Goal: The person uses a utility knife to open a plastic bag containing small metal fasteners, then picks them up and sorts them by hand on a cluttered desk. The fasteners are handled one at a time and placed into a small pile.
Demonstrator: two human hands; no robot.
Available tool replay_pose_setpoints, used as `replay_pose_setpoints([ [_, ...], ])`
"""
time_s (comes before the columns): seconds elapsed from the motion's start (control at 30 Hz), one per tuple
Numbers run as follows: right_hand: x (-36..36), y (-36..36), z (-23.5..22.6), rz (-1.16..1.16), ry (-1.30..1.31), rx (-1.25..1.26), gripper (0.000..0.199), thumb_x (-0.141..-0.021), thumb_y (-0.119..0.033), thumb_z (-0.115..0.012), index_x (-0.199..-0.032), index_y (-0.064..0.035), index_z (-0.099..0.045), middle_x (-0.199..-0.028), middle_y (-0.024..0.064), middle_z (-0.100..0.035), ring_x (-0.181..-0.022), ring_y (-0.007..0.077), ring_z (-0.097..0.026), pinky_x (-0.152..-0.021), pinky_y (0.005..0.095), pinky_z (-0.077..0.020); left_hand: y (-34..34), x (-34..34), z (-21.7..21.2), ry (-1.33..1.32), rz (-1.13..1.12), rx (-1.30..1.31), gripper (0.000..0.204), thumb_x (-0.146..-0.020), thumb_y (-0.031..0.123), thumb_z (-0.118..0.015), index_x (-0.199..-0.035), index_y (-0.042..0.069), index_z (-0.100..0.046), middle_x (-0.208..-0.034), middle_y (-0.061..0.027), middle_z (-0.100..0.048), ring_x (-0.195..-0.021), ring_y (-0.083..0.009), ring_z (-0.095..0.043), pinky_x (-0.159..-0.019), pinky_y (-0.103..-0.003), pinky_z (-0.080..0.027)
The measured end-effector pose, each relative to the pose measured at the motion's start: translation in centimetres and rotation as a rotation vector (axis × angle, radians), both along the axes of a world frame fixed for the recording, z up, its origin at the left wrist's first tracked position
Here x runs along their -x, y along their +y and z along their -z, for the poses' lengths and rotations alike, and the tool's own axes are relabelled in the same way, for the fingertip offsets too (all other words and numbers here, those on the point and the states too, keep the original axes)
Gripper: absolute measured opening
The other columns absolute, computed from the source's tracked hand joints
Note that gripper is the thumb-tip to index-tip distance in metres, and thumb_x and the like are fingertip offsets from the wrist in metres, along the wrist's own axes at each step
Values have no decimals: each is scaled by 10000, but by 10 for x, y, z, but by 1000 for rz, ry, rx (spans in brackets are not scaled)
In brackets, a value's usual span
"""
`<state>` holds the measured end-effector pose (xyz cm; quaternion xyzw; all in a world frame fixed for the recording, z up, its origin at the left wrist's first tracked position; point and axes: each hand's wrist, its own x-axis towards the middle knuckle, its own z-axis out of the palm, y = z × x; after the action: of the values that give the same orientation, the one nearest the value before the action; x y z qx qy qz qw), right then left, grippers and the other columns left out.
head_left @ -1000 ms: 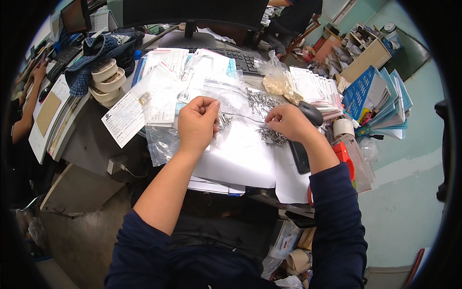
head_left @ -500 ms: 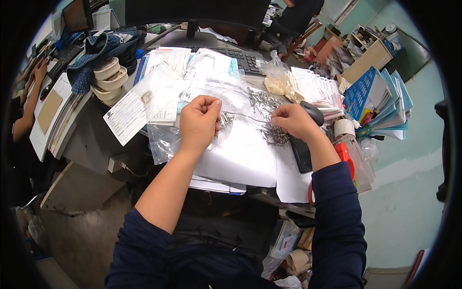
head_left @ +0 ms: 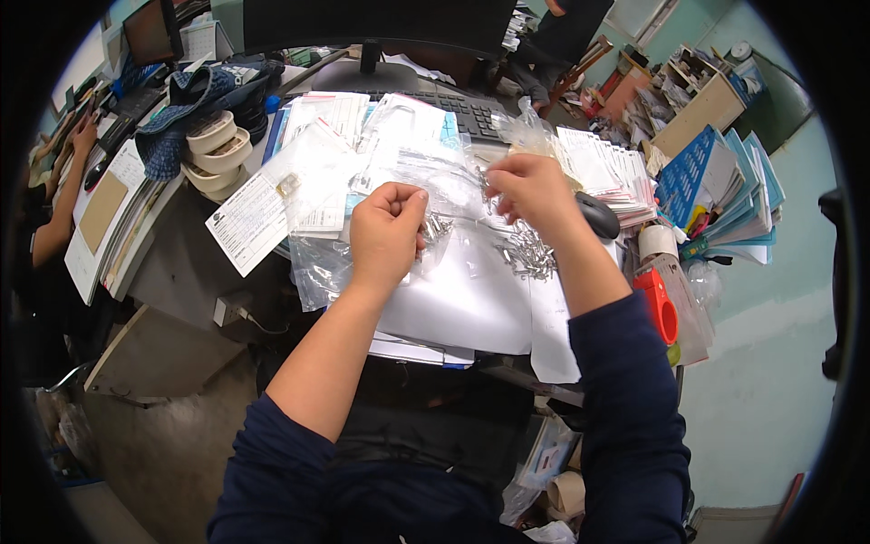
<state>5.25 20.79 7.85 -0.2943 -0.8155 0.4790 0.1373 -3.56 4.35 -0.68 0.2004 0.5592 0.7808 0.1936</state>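
Landmark: white paper sheet (head_left: 471, 295) spread on the desk in front of the person.

Containers: clear plastic bag (head_left: 435, 186) lies at the sheet's far edge, small metal parts visible inside, count unclear. Another clear bag (head_left: 317, 263) lies crumpled at the sheet's left edge, contents not readable. Stack of round white tubs (head_left: 213, 150) sits far left of the sheet, contents hidden. Clear bottle with red cap (head_left: 666, 304) lies right of the sheet.

Around: loose pile of small metal screws (head_left: 528, 257) sits on the sheet's right part. Printed form (head_left: 252, 222) lies left of the sheet. Black keyboard (head_left: 471, 113) is beyond the sheet, partly covered by bags and papers. Black mouse (head_left: 598, 215) is right of the sheet, just behind the right forearm. Stack of papers (head_left: 603, 168) and blue folders (head_left: 725, 186) are further right. Tape roll (head_left: 657, 242) is beside the bottle. Another person's hand (head_left: 83, 136) is at the far left desk, well apart.

Hands: left hand (head_left: 388, 231) is over the sheet's far-left part, fingers curled and pinched closed on a few small metal parts at the fingertips, next to the bag. Right hand (head_left: 530, 186) is raised over the sheet's far-right part, fingers closed on the edge of the clear plastic bag. Hands are apart, bag stretched between them. Screw pile lies just below and near side of the right hand, not touched.
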Motion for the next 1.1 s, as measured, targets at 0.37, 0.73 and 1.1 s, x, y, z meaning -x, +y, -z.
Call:
replay_pose_setpoints([
  [0.37,-66,31,19,-274,-308,-457,165,-813,-116,-681,-918,11,-694,-706,62,-648,-622,147,-577,-617,288,-474,-1,-1,-2,-8,-10,46,145,-913,141,-631,-900,-3,-629,-619,-11,-584,-450,-55,-503,-389,-226,-385],
  [0.73,-47,29,44,-265,-407,-761,139,-777,-128,-646,-816,1,-680,-792,167,-661,-753,329,-643,-715,396,-508,-1,-2,-4,7,-15,47,147,-921,134,-620,-905,-11,-626,-623,-15,-578,-449,-56,-501,-388,-225,-386],
  [1.1,-43,30,28,-155,-276,-494,116,-775,-70,-624,-832,9,-687,-722,120,-669,-650,188,-626,-649,305,-499,-1,-3,-4,-31,-17,34,142,-921,131,-637,-915,-11,-633,-590,3,-556,-435,-42,-482,-385,-204,-358],
])
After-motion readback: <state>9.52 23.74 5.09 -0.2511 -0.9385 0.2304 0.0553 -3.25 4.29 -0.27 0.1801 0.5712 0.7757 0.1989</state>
